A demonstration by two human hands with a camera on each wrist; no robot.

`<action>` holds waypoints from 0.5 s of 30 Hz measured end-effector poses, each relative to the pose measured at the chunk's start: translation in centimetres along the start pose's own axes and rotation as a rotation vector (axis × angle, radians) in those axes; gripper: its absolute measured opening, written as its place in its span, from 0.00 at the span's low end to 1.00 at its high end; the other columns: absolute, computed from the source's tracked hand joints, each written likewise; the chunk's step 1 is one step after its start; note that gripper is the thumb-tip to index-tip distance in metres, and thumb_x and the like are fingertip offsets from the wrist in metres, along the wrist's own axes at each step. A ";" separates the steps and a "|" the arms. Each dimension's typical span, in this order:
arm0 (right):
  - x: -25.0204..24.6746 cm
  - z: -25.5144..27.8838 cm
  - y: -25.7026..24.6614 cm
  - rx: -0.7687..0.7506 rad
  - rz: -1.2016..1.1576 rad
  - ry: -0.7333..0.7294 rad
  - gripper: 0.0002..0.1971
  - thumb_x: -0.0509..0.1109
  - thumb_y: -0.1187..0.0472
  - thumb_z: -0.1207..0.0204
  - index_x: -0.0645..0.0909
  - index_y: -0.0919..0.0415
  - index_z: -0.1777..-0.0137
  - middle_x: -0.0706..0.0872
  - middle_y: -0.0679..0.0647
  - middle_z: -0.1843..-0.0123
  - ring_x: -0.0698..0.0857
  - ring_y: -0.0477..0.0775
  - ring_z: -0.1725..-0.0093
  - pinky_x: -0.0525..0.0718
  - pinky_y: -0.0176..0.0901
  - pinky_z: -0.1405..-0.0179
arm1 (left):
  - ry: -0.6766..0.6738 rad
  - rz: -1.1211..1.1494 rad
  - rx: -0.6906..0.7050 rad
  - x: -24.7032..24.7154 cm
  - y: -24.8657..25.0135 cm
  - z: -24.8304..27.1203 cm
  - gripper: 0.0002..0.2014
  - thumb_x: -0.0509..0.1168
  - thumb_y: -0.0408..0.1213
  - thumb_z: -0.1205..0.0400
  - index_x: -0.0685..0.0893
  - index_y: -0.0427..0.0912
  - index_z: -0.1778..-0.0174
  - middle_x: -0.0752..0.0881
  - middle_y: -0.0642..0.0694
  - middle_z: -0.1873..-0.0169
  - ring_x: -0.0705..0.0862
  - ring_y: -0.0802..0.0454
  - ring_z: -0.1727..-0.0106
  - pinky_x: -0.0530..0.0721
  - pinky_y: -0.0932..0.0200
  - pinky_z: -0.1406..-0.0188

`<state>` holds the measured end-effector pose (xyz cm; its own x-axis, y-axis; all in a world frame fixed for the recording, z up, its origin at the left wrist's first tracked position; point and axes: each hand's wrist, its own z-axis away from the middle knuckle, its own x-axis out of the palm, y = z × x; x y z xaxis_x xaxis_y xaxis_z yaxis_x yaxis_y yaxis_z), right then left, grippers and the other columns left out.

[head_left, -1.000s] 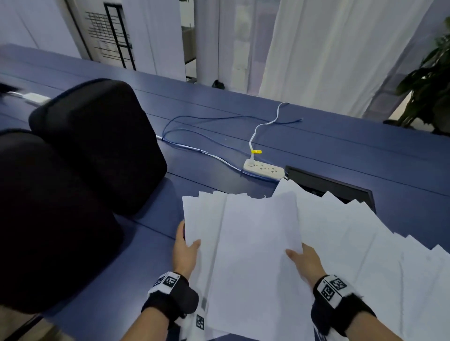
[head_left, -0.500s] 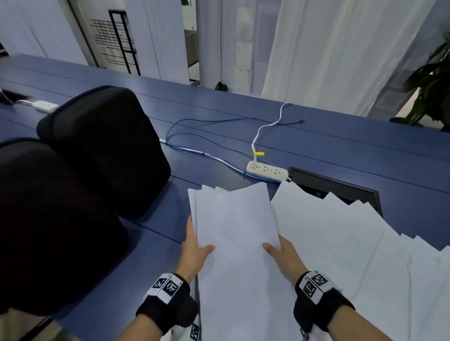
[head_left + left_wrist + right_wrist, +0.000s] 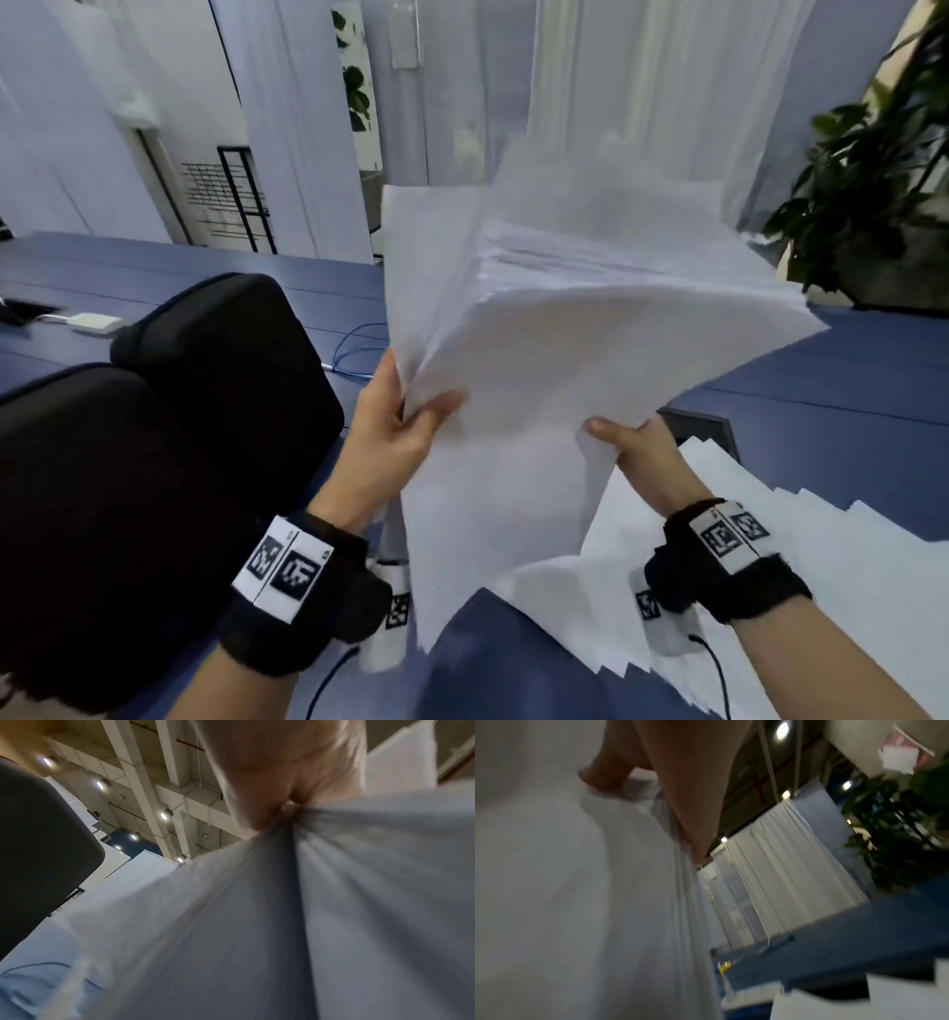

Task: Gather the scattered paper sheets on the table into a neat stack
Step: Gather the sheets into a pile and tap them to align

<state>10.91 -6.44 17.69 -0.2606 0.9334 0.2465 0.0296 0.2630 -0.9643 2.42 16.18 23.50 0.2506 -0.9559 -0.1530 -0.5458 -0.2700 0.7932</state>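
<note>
A thick bundle of white paper sheets [image 3: 554, 360] is raised off the blue table [image 3: 821, 390], its far ends fanned out and blurred. My left hand [image 3: 405, 411] grips the bundle's left edge, thumb on top. My right hand [image 3: 624, 437] pinches its right edge, thumb over the sheets. More white sheets [image 3: 770, 555] lie spread on the table under and right of my right wrist. In the left wrist view the paper bundle [image 3: 308, 902] fills the frame below my fingers [image 3: 282, 770]. In the right wrist view the held sheets [image 3: 564, 882] are on the left, with my thumb [image 3: 608, 764] on them.
Two black chair backs [image 3: 154, 437] stand close on the left. A blue cable [image 3: 354, 344] runs over the table behind my left hand. A dark cable hatch [image 3: 703, 431] is behind my right hand. A potted plant [image 3: 873, 180] stands at the far right.
Both hands have lifted the gathered sheets off the table and tilted them up toward the camera. The view has tipped upward. Before, the sheets lay flat under my hands.
</note>
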 end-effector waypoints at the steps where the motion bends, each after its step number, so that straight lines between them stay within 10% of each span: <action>1: -0.1 0.4 -1.4 -0.055 0.044 0.013 0.11 0.75 0.73 0.36 0.83 0.61 0.56 0.91 0.45 0.65 0.89 0.43 0.63 0.85 0.33 0.63 | 0.046 0.034 0.005 0.4 0.2 0.1 0.21 0.66 0.30 0.28 0.73 0.54 0.43 0.84 0.64 0.51 0.82 0.75 0.48 0.79 0.76 0.48; 10: -3.0 6.8 3.0 0.010 0.161 0.249 0.15 0.79 0.74 0.39 0.86 0.61 0.54 0.91 0.53 0.56 0.89 0.53 0.56 0.85 0.30 0.64 | 0.205 0.206 -0.375 5.4 -5.2 7.1 0.33 0.77 0.25 0.34 0.71 0.31 0.35 0.85 0.47 0.50 0.86 0.70 0.58 0.82 0.75 0.62; 15: -2.4 8.0 1.8 0.016 0.132 0.273 0.09 0.75 0.71 0.32 0.85 0.56 0.59 0.91 0.46 0.65 0.90 0.42 0.66 0.85 0.30 0.69 | 0.206 0.218 -0.414 7.2 -4.4 6.4 0.08 0.73 0.26 0.28 0.87 0.45 0.61 0.91 0.58 0.68 0.87 0.60 0.63 0.85 0.68 0.63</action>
<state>3.88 -10.20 14.62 0.0132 0.9909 0.1339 0.0306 0.1335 -0.9906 1.54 9.77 15.11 0.3414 -0.9311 0.1285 -0.2511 0.0414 0.9671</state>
